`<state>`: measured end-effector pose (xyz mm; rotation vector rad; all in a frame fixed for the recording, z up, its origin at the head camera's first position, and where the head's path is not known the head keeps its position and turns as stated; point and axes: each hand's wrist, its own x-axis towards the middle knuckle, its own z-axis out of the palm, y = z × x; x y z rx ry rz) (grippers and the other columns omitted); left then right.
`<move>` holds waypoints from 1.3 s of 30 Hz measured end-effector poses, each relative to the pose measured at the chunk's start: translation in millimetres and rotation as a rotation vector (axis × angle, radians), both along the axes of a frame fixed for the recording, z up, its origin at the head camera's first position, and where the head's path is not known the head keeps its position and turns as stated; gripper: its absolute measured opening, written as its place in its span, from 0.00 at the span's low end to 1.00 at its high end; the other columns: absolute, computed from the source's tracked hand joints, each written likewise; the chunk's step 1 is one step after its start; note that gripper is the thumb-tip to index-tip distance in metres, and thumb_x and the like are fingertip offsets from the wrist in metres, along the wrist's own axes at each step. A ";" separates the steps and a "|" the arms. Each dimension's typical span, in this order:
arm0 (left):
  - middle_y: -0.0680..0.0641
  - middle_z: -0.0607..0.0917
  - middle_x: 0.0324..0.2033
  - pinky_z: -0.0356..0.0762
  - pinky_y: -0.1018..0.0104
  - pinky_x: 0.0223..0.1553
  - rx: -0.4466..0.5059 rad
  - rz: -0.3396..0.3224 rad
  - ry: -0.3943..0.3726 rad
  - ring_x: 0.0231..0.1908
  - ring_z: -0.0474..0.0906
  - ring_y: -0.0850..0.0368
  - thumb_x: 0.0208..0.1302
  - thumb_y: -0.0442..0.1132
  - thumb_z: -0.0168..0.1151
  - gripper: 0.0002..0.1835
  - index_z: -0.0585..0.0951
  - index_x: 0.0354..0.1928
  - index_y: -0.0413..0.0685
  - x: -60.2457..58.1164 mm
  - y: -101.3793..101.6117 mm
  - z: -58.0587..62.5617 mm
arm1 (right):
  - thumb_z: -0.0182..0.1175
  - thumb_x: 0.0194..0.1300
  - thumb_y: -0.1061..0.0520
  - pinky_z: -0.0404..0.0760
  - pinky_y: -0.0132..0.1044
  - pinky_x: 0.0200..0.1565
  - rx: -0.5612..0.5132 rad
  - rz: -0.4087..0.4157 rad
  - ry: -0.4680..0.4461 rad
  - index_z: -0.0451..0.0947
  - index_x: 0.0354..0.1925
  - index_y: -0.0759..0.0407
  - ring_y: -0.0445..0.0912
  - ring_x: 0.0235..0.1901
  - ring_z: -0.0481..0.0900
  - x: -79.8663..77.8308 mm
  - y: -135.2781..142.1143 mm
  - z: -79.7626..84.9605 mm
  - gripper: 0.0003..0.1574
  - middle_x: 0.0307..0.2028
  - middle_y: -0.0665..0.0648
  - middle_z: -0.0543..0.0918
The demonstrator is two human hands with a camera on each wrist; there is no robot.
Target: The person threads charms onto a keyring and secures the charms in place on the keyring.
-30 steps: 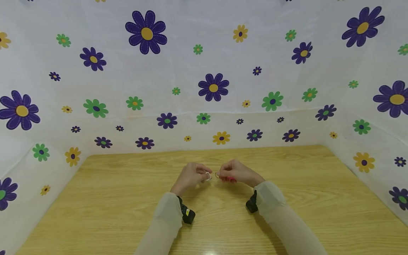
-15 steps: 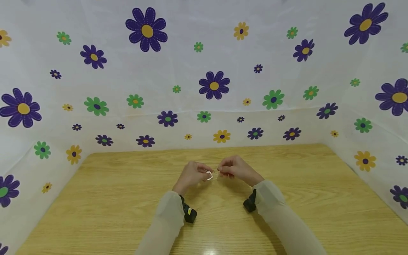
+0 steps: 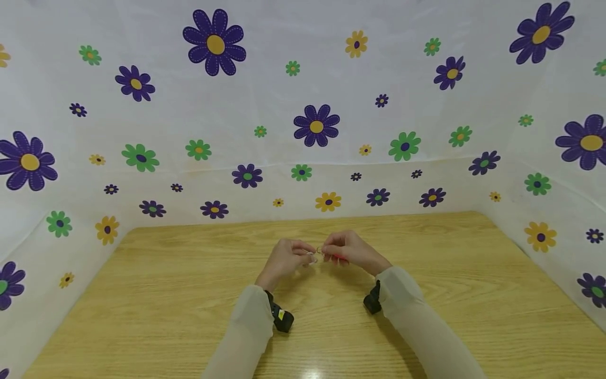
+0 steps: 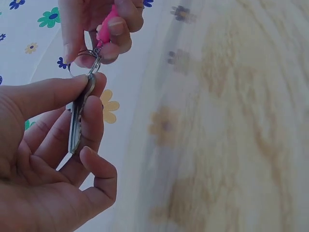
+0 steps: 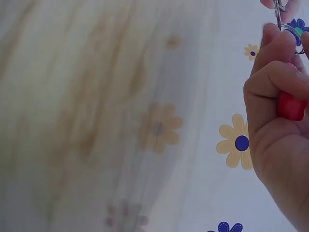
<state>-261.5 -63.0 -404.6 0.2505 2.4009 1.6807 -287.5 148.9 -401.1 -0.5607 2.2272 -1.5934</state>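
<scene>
My left hand (image 3: 283, 260) pinches a metal key (image 4: 77, 118) between thumb and forefinger, its toothed blade pointing down in the left wrist view. At the key's head is a split ring (image 4: 90, 51), with a small metal link beside it. Fingertips of my right hand (image 3: 354, 251) grip the ring from the other side. A pink-red keychain charm (image 4: 106, 31) hangs by the link and is tucked in the right hand's curled fingers. Part of the charm (image 5: 291, 107) shows against the palm in the right wrist view; the rest is hidden by fingers.
Both hands are above a light wood table (image 3: 189, 295), toward its far side. A white cloth (image 3: 265, 95) printed with flowers rises behind the table and at both sides. Black wrist cameras (image 3: 283, 320) sit at the sleeve cuffs.
The right hand has risen slightly from a second ago. The pink-red charm, out of sight half a second ago, shows again under its fingers. The left hand stays nearly in place.
</scene>
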 end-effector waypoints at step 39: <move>0.47 0.90 0.34 0.73 0.66 0.34 -0.014 0.073 0.047 0.31 0.80 0.59 0.66 0.32 0.67 0.07 0.89 0.42 0.38 -3.5 0.4 -8.4 | 0.53 0.74 0.72 0.78 0.33 0.29 -0.009 -0.032 0.111 0.77 0.43 0.76 0.49 0.26 0.80 2.4 0.1 -3.2 0.06 0.31 0.69 0.84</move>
